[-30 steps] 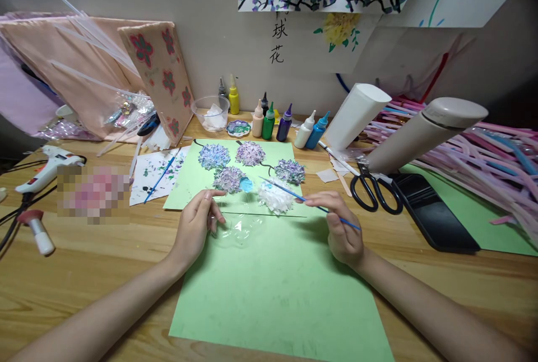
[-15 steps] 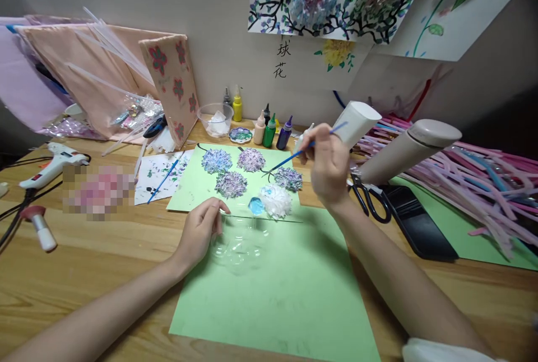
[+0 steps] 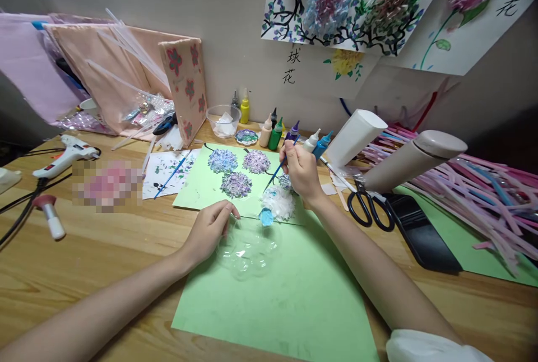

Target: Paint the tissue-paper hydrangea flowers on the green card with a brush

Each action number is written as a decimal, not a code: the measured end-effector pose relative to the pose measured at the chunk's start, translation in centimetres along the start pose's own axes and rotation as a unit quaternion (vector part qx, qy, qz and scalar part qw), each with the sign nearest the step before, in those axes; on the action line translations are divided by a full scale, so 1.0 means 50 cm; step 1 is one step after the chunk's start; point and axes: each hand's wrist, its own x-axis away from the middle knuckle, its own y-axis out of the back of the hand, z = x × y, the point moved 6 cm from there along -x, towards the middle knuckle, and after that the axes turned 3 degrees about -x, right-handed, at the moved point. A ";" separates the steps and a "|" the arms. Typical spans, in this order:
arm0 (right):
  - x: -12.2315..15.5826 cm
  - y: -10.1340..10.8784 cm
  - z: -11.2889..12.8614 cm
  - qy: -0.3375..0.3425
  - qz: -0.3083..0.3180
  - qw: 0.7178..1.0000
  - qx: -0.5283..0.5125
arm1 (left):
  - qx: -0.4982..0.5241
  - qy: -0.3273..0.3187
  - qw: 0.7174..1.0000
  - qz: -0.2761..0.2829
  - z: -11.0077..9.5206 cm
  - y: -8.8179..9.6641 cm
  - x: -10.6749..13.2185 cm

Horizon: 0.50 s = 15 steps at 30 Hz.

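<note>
A large green sheet is laid on the wooden table closest to the person. A clear plastic palette is set on its far left part. The palette's left rim is pinched by the left hand, with the fingers curled closed over the edge. A blob of blue paint is seen in the palette's far well, just beside a white paper flower. Beyond that flower, a blue paintbrush is gripped tightly in the closed right hand, with the tip slanted down and left over a second green sheet, on which purple and blue paper flowers are stuck. Black scissors are laid to the right. A row of paint bottles is lined up by the wall, and a glue gun is lying far left.
</note>
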 end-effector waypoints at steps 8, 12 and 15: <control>0.003 -0.007 -0.002 0.011 0.001 1.000 0.009 | -0.009 0.008 1.000 0.005 0.002 -0.001 0.000; 0.004 -0.009 -0.004 0.012 0.004 1.000 0.008 | -0.008 0.006 1.000 0.005 0.003 -0.002 -0.002; 0.002 -0.008 -0.007 0.012 0.003 1.000 0.007 | -0.008 0.003 1.000 0.003 0.003 -0.002 -0.001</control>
